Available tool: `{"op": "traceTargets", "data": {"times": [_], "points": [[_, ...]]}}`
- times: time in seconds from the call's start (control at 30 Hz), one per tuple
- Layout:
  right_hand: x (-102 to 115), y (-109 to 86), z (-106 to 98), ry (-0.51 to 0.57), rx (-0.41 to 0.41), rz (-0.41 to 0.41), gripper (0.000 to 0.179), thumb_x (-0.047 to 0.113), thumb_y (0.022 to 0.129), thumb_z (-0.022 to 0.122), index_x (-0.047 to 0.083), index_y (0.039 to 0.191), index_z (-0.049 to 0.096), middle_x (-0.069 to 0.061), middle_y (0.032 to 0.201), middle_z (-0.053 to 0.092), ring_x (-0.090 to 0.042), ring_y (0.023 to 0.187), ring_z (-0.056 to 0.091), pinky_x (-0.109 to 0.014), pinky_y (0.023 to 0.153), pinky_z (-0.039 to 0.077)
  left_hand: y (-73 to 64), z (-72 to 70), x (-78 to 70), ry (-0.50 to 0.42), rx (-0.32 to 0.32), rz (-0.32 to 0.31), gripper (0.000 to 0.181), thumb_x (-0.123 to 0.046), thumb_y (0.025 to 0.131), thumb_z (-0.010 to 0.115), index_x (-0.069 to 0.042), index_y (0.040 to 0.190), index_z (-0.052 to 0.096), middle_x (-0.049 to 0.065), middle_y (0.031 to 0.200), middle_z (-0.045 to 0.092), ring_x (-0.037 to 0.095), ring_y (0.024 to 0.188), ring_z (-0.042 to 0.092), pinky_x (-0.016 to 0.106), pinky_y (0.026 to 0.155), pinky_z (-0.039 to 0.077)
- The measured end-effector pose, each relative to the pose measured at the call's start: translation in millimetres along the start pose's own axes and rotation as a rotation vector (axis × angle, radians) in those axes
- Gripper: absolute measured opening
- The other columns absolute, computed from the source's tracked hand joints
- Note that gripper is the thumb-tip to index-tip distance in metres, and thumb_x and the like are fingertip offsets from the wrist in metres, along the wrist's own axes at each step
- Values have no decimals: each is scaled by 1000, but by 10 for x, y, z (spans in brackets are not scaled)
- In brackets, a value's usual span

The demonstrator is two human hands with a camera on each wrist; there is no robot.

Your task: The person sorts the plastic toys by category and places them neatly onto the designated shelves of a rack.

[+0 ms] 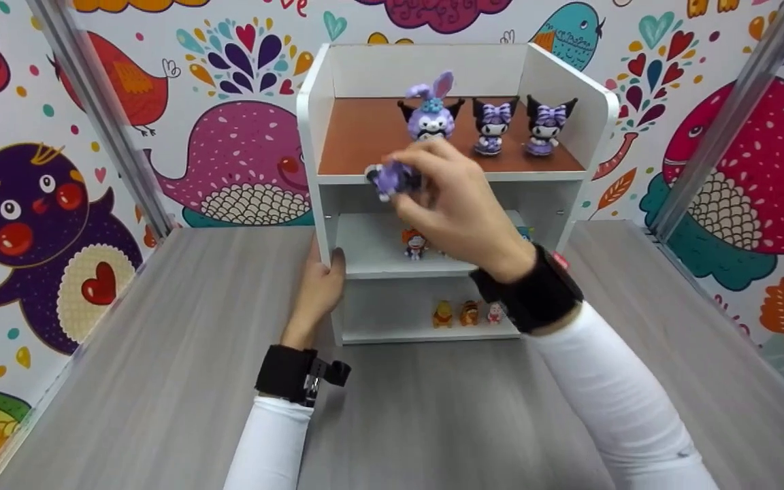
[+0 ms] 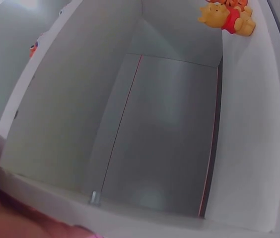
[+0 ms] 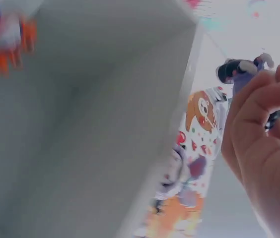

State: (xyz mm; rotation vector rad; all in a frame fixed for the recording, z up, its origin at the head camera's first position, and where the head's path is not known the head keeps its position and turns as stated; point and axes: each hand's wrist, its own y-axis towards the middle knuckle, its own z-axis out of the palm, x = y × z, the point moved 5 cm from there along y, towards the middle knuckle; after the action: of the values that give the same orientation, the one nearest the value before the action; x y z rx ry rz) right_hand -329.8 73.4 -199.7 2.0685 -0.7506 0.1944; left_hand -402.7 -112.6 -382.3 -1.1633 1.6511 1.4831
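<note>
My right hand [image 1: 456, 204] pinches a small purple and black figurine [image 1: 392, 178], tipped sideways in front of the top shelf's front edge. In the right wrist view the same figurine [image 3: 242, 72] pokes out past the fingers. My left hand [image 1: 320, 282] grips the left side panel of the white shelf unit [image 1: 320, 178], thumb at its front edge. On the brown top shelf [image 1: 351, 136] stand a purple rabbit-eared figurine [image 1: 431, 116], partly behind my right hand, and two black-eared figurines with purple bows, a middle one [image 1: 493, 129] and a right one [image 1: 546, 128].
On the middle shelf stands an orange-haired figurine [image 1: 414, 245]; others there are partly hidden by my right arm. Along the bottom shelf are a yellow bear figurine [image 1: 442, 314], a tiger figurine [image 1: 469, 313] and a pink figurine [image 1: 495, 313]. A grey wood-grain table [image 1: 433, 415] supports the unit.
</note>
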Motion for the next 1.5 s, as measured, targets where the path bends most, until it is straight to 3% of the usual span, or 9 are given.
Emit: {"op": "traceTargets", "data": {"times": [0.2, 0.3, 0.43, 0.73, 1.5], "points": [[122, 345, 111, -245, 27, 32, 34, 5, 96, 59, -4, 129, 63, -17, 121, 62, -23, 101, 61, -32, 87, 54, 4, -33, 8, 31, -7, 0, 62, -6, 103, 41, -2, 160, 18, 24, 164, 23, 39, 153, 19, 57, 125, 17], [131, 430, 196, -334, 68, 64, 36, 9, 99, 59, -4, 132, 60, -17, 124, 62, -26, 109, 62, -39, 97, 53, 9, -38, 10, 35, -11, -2, 62, -6, 103, 41, -2, 160, 18, 25, 164, 23, 40, 153, 18, 58, 125, 16], [95, 462, 279, -405, 79, 80, 34, 12, 100, 58, -4, 130, 59, -18, 122, 63, -29, 109, 63, -43, 98, 52, 9, -19, 11, 30, -7, 0, 62, -6, 103, 41, -2, 160, 17, 24, 164, 22, 40, 153, 18, 58, 125, 16], [61, 502, 332, -423, 48, 60, 27, 10, 101, 57, -5, 122, 64, -15, 123, 61, -26, 109, 63, -35, 96, 54, 1, 4, 27, 18, -3, -11, 62, -6, 103, 40, -2, 160, 16, 24, 165, 21, 38, 154, 18, 56, 125, 16], [-5, 606, 388, -567, 44, 82, 30, 14, 100, 60, 1, 126, 65, -11, 127, 67, -27, 113, 61, -36, 101, 52, -5, -4, 13, 37, -2, 8, 63, -6, 103, 40, -3, 160, 14, 24, 165, 18, 40, 154, 15, 60, 124, 15]]}}
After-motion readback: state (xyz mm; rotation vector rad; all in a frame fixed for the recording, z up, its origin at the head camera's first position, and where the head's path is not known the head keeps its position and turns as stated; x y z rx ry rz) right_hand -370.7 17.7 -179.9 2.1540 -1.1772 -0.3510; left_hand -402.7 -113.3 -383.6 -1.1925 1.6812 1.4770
